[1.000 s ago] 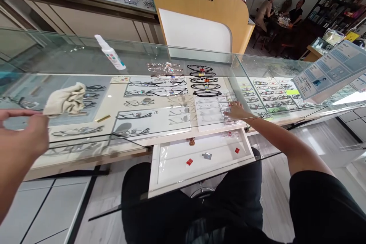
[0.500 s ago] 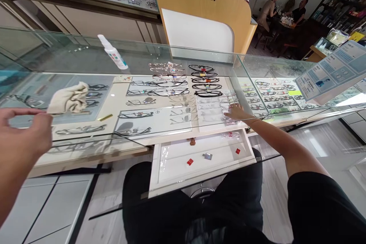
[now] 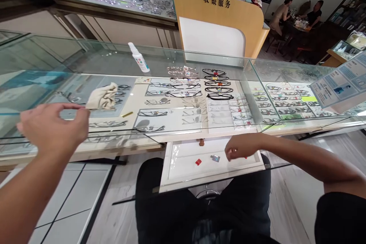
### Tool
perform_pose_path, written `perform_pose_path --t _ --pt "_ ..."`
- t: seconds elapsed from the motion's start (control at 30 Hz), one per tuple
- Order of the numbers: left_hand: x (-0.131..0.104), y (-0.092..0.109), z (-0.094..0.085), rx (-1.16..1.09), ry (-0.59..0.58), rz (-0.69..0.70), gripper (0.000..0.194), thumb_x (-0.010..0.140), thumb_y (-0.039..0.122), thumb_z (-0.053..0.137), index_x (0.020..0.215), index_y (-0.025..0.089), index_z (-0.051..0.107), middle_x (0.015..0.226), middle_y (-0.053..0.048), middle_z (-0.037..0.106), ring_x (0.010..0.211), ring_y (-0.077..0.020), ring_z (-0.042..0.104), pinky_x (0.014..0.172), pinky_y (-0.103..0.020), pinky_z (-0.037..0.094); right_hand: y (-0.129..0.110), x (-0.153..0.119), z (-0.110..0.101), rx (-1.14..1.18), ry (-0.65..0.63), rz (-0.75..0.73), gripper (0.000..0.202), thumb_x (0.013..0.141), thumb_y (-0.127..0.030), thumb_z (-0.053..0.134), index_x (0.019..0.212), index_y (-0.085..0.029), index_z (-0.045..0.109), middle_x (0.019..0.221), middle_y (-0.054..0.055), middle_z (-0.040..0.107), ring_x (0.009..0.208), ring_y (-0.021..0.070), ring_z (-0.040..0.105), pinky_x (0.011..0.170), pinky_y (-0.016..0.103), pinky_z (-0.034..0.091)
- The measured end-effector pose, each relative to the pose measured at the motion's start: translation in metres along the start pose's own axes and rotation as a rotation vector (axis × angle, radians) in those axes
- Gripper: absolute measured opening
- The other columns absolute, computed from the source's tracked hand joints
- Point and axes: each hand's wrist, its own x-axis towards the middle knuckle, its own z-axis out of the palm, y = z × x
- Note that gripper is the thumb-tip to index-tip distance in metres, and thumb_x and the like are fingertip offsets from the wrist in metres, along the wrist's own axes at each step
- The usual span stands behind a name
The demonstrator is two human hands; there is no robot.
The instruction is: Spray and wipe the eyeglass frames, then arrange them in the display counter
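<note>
My left hand pinches the lower left corner of a crumpled beige cloth between thumb and fingers, at the left of the glass counter. Over the right part of a pulled-out white drawer is my right hand, its fingers curled downward; what they hold, if anything, is hidden. Inside the drawer lie a red tag, a small grey piece and a brown bear-shaped item. A second red piece is mostly covered by my right hand.
A white spray bottle stands on the glass counter. Dark-framed glasses sit in a column, with clear-framed glasses left of them. A blue-and-white sign is at the right. Two people sit at a table in the far background.
My right hand has moved from the counter's right part down over the drawer. My left hand still pinches the cloth. The view has shifted left.
</note>
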Motion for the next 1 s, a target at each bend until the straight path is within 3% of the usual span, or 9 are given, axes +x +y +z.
perform_pose_path --t 0.13,0.23,0.33,0.47,0.6,0.73,0.87,0.93,1.0 --pt "0.001 0.007 0.001 0.012 0.024 -0.020 0.057 0.079 0.041 0.053 0.117 0.010 0.081 0.127 -0.021 0.074 0.141 -0.0495 0.058 0.121 -0.072 0.042 -0.013 0.009 -0.063 -0.027 0.137 -0.030 0.026 0.102 -0.040 0.072 0.119 -0.022 0.081 0.133 0.009 0.077 0.124 0.0305 0.070 0.104 0.044 0.058" --pt "0.001 0.010 0.000 0.031 0.015 -0.033 0.055 0.078 0.037 0.053 0.116 0.009 0.081 0.131 -0.022 0.074 0.140 -0.0489 0.058 0.119 -0.070 0.043 -0.003 0.035 -0.119 -0.183 0.405 0.069 0.020 0.102 -0.030 0.069 0.110 -0.020 0.084 0.133 0.011 0.078 0.132 0.0340 0.064 0.112 0.052 0.050" --pt "-0.001 0.013 -0.001 0.045 -0.003 -0.040 0.053 0.079 0.037 0.051 0.114 0.008 0.080 0.132 -0.025 0.073 0.139 -0.0501 0.056 0.116 -0.069 0.044 0.009 0.061 -0.150 -0.270 0.364 0.263 0.018 0.097 -0.028 0.077 0.109 -0.018 0.085 0.143 0.011 0.075 0.142 0.0376 0.058 0.116 0.054 0.046" --pt "-0.003 0.015 -0.001 0.017 -0.004 -0.036 0.045 0.081 0.036 0.051 0.107 0.011 0.078 0.131 -0.024 0.073 0.140 -0.0484 0.054 0.116 -0.068 0.043 0.017 0.077 -0.158 -0.229 0.232 0.355 0.017 0.098 -0.030 0.076 0.108 -0.019 0.087 0.134 0.010 0.080 0.141 0.0335 0.061 0.114 0.045 0.047" --pt "-0.003 0.015 -0.001 -0.004 0.000 -0.041 0.050 0.080 0.038 0.050 0.111 0.011 0.079 0.132 -0.022 0.074 0.140 -0.0456 0.054 0.118 -0.065 0.041 0.019 0.079 -0.158 -0.209 0.224 0.367 0.016 0.097 -0.029 0.077 0.105 -0.020 0.087 0.135 0.007 0.080 0.136 0.0313 0.065 0.108 0.038 0.049" --pt "-0.004 0.016 -0.002 0.000 -0.003 -0.046 0.052 0.080 0.039 0.050 0.112 0.011 0.080 0.132 -0.023 0.074 0.140 -0.0462 0.055 0.117 -0.064 0.041 0.016 0.071 -0.160 -0.175 0.266 0.367 0.017 0.097 -0.028 0.075 0.105 -0.018 0.086 0.128 0.010 0.082 0.134 0.0327 0.066 0.109 0.040 0.048" --pt "-0.005 0.017 -0.002 -0.015 0.023 -0.041 0.049 0.079 0.039 0.050 0.109 0.014 0.080 0.130 -0.021 0.076 0.139 -0.0451 0.055 0.117 -0.065 0.042 -0.007 0.035 -0.160 0.067 0.360 0.129 0.019 0.096 -0.032 0.075 0.098 -0.017 0.085 0.123 0.010 0.081 0.121 0.0294 0.070 0.102 0.040 0.050" --pt "-0.005 0.018 -0.002 -0.008 0.025 -0.048 0.049 0.078 0.038 0.051 0.109 0.013 0.080 0.129 -0.021 0.076 0.138 -0.0447 0.056 0.118 -0.065 0.042 -0.028 0.011 -0.152 0.231 0.263 -0.069 0.022 0.097 -0.039 0.074 0.099 -0.020 0.085 0.115 0.006 0.082 0.110 0.0250 0.072 0.097 0.038 0.051" --pt "-0.005 0.018 -0.002 0.000 0.022 -0.062 0.050 0.077 0.036 0.052 0.110 0.012 0.080 0.130 -0.021 0.076 0.139 -0.0447 0.056 0.119 -0.065 0.042 -0.048 -0.008 -0.133 0.339 0.067 -0.177 0.022 0.098 -0.042 0.073 0.098 -0.024 0.087 0.111 0.004 0.083 0.105 0.0219 0.073 0.093 0.036 0.052"
